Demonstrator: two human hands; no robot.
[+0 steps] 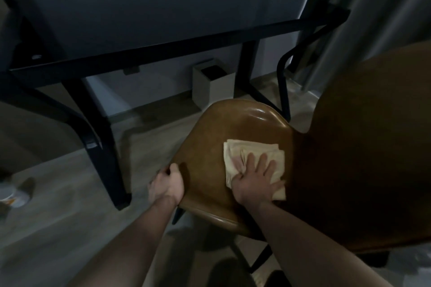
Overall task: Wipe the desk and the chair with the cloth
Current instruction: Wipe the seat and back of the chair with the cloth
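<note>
A brown chair (233, 128) with a glossy seat stands in front of me, its backrest rising at the right. A folded cream cloth (235, 151) lies on the seat. My right hand (256, 177) presses flat on the cloth with fingers spread. My left hand (166, 185) grips the left edge of the seat, fingers curled round the rim. The dark glass-topped desk (163, 21) on black legs stands beyond the chair, against the wall.
A small white square bin (213, 86) sits on the floor under the desk. Grey curtains (373, 18) hang at the right. A white cup-like object (11, 196) lies on the floor at far left. A black desk leg (105, 158) stands left of the chair.
</note>
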